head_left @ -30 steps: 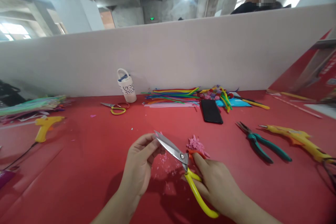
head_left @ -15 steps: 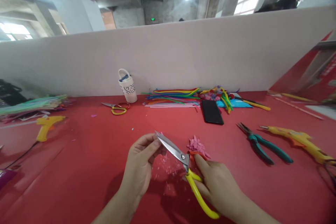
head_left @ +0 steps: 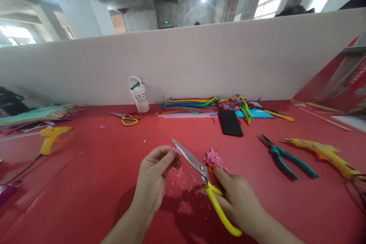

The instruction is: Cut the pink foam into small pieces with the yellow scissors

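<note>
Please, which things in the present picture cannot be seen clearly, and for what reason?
In the head view:
Pink piece: mostly covered by the left hand, so its full shape is hidden.
Orange scissor handle: largely hidden by the right hand.
Purple object: cut off by the left edge.
Pink pile: its pieces overlap, too small to count.

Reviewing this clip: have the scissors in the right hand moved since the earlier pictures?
Yes: judged against the black phone, the scissors shifted slightly right and upward in the view.
</note>
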